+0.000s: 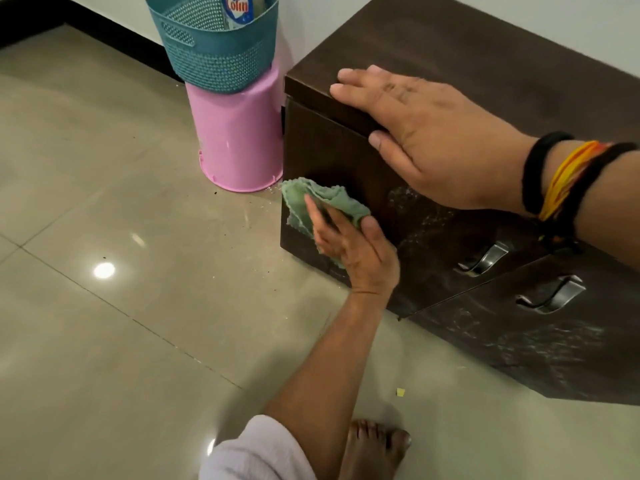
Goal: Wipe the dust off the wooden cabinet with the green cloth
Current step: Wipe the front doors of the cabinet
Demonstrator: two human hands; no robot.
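Observation:
A low dark brown wooden cabinet [467, 46] stands against the wall, with dusty smears on its two front doors. My left hand [353, 251] presses a crumpled green cloth [332, 200] flat against the left door, near the cabinet's left edge. My right hand [426, 140], with black and yellow bands at the wrist, lies palm down on the front top edge of the cabinet and holds nothing. Part of the cloth is hidden under my left fingers.
A teal basket [214, 53] holding a cleaner bottle sits on an upturned pink bucket [239, 140] just left of the cabinet. Two metal handles [485, 259] stick out from the doors. My bare foot [374, 445] rests on the glossy tiled floor [104, 341], which carries small specks of debris.

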